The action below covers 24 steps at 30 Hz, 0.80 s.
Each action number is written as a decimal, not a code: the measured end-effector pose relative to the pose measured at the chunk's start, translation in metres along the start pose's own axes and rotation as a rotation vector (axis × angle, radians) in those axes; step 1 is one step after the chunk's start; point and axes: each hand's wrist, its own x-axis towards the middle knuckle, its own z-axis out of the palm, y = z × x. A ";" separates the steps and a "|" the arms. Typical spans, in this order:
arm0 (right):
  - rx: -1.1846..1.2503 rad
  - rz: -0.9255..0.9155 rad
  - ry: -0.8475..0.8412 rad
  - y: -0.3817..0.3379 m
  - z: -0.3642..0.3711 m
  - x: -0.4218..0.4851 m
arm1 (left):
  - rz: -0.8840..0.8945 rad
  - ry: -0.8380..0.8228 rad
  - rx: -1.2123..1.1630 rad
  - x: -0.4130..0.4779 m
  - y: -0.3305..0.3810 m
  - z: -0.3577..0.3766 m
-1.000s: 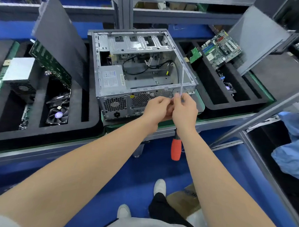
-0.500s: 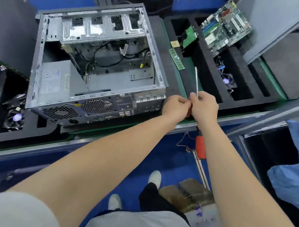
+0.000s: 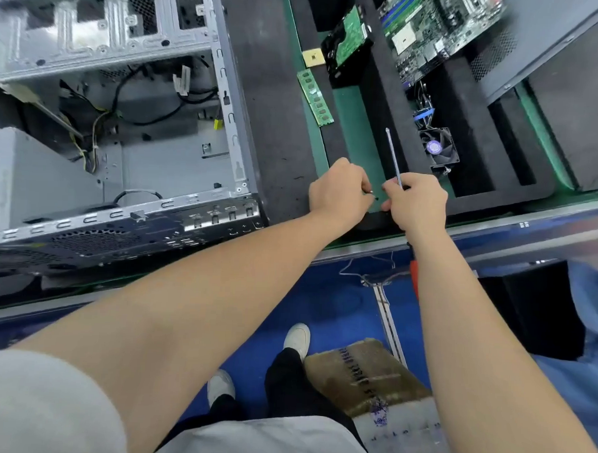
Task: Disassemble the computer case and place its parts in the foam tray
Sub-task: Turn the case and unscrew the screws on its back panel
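Left hand [image 3: 338, 190]: fingers curled, the tips pinching a tiny dark piece, seemingly a screw [image 3: 370, 192].
Right hand [image 3: 416, 204]: fingers wrapped round the screwdriver [image 3: 393, 155], otherwise idle.
Screwdriver axis: shaft points away from the person over the tray; the orange handle hangs below the wrist, past the worktop's [image 3: 548, 216] near edge.
Screw position: between the two hands, over the near-left corner of the foam tray [image 3: 497, 197], at the near end of its green-floored slot.
Computer case [image 3: 225, 86]: left of the tray, side open, well clear of both hands.
Nearer hand: the left one, already carrying the screw.
Likely move: straight down and release; the small piece could bounce or roll.
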 end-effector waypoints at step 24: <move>1.016 -0.009 -0.376 -0.127 -0.003 -0.121 | -0.105 -0.029 -0.952 -0.055 0.024 -0.159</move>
